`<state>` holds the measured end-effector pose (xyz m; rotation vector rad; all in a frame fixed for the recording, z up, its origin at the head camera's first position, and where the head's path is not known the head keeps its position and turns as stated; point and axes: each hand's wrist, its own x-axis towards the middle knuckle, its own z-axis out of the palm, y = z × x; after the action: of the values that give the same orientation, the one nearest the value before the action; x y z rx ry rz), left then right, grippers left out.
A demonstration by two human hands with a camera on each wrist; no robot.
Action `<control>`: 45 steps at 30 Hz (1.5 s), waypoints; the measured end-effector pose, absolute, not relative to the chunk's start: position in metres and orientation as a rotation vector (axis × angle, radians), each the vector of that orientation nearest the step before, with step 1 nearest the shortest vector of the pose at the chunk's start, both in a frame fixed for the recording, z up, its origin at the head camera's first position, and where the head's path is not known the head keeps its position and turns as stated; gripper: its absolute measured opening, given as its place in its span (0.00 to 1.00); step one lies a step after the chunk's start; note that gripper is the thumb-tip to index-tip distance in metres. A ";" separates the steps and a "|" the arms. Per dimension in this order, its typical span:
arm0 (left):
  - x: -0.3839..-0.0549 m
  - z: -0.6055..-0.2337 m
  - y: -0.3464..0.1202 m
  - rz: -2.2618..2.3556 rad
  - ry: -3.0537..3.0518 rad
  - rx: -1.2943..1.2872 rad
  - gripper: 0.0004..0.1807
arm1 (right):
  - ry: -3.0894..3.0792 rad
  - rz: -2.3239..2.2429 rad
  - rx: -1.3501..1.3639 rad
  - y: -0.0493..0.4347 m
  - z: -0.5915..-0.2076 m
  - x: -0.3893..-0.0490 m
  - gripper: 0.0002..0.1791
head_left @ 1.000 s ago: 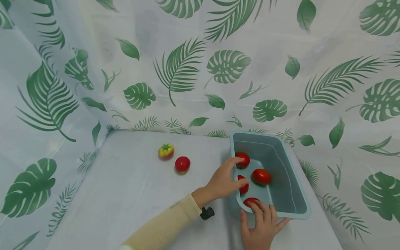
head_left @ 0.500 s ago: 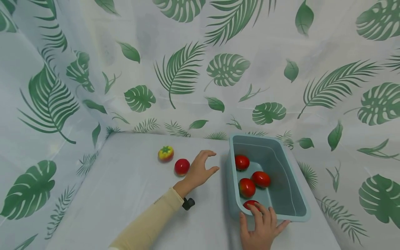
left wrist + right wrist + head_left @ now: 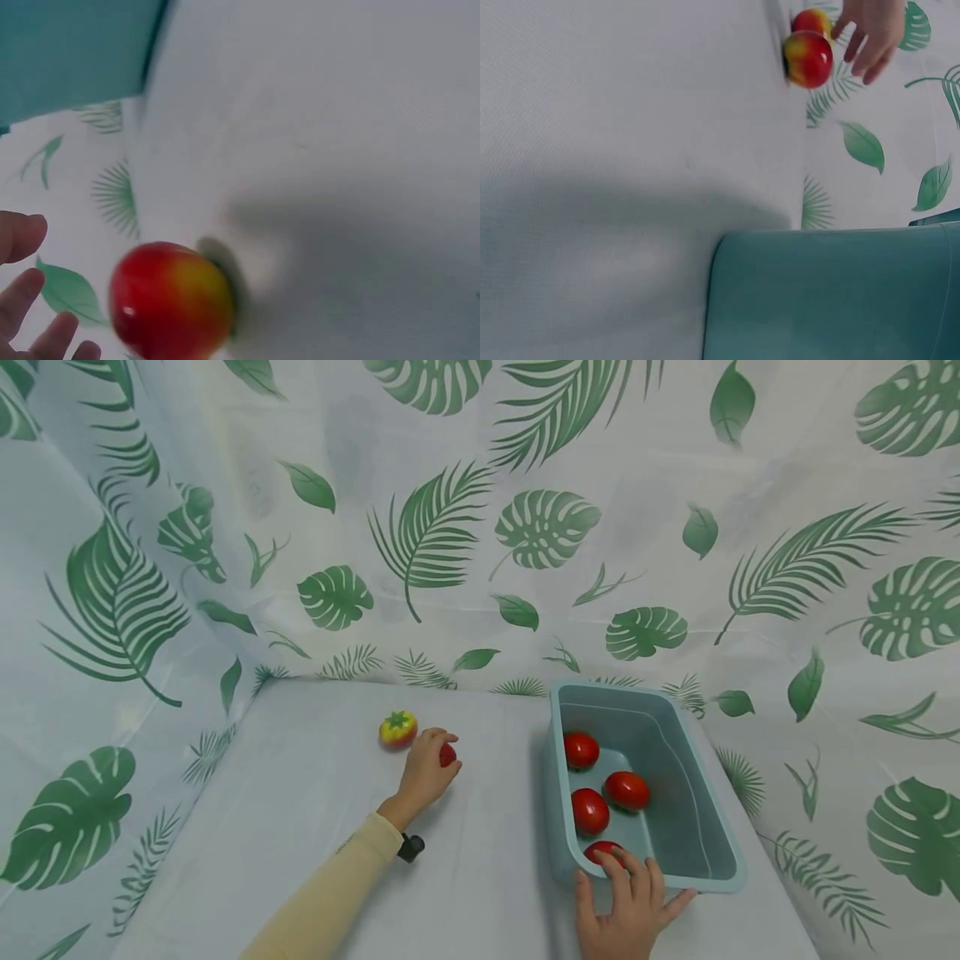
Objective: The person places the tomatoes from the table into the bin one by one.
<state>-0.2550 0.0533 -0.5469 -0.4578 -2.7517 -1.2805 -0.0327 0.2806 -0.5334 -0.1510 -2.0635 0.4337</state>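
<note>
My left hand [image 3: 425, 770] is at a red tomato [image 3: 447, 755] on the table, covering part of it in the head view. The left wrist view shows this tomato [image 3: 171, 300] with a yellow side, and the spread fingers [image 3: 21, 296] stand a little apart from it. Just behind lies a yellow-and-red tomato [image 3: 397, 728] with a green star-shaped top. At the near end of a blue-grey bin [image 3: 557, 752], my right hand [image 3: 628, 906] grips the rim, fingers bent over it and thumb outside. Several red tomatoes [image 3: 627, 790] lie inside, one partly hidden by those fingers.
The bin stands at the right of a white-covered table [image 3: 300, 810]. A leaf-patterned curtain [image 3: 450, 635] rises behind the table and along its sides. A black device [image 3: 410, 847] sits at my left wrist.
My left hand has come out of the bin and moved left across the table to the red tomato. One tomato in the bin has shifted slightly. My right hand stays at the rim.
</note>
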 end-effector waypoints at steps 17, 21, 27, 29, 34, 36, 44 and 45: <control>-0.258 -0.586 0.046 -1.252 -2.823 -0.308 0.35 | -2.031 0.449 -0.151 0.281 -0.536 -0.034 0.29; -0.258 -0.587 0.047 -1.247 -2.806 -0.313 0.34 | -2.038 0.445 -0.147 0.281 -0.534 -0.033 0.28; -0.259 -0.583 0.050 -1.310 -2.797 -0.279 0.36 | -2.055 0.450 -0.151 0.281 -0.533 -0.031 0.26; -0.258 -0.577 0.051 -1.356 -2.777 -0.278 0.38 | -2.056 0.453 -0.151 0.281 -0.532 -0.032 0.26; -0.255 -0.559 0.057 -1.439 -2.714 -0.320 0.40 | -2.046 0.458 -0.145 0.281 -0.532 -0.033 0.27; -0.253 -0.551 0.060 -1.476 -2.695 -0.337 0.40 | -2.044 0.460 -0.144 0.281 -0.532 -0.033 0.27; -0.247 -0.522 0.069 -1.623 -2.644 -0.382 0.41 | -2.055 0.452 -0.144 0.281 -0.533 -0.034 0.27; -0.246 -0.519 0.069 -1.635 -2.638 -0.391 0.40 | -2.057 0.451 -0.145 0.281 -0.533 -0.033 0.27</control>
<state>-0.2461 0.0693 -0.5187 -0.3905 -2.6377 -1.6348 -0.0335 0.2813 -0.5329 -0.1449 -2.0575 0.4508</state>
